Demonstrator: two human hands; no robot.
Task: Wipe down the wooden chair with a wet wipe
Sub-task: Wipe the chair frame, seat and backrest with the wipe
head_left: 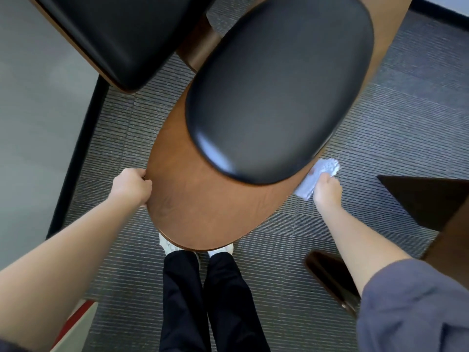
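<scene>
The wooden chair (203,212) fills the middle of the head view, its curved brown back close to me and a black oval cushion (279,90) padded onto it. My left hand (133,185) grips the left edge of the wooden back, fingers curled round it. My right hand (326,189) holds a white wet wipe (317,175) against the chair's right edge, just below the cushion. Part of the wipe is hidden under my fingers.
A black seat cushion on a wooden shell (101,39) lies at the upper left. Dark furniture pieces (426,199) stand at the right. Grey ribbed carpet (380,123) covers the floor, and my legs and white shoes (167,243) are under the chair back.
</scene>
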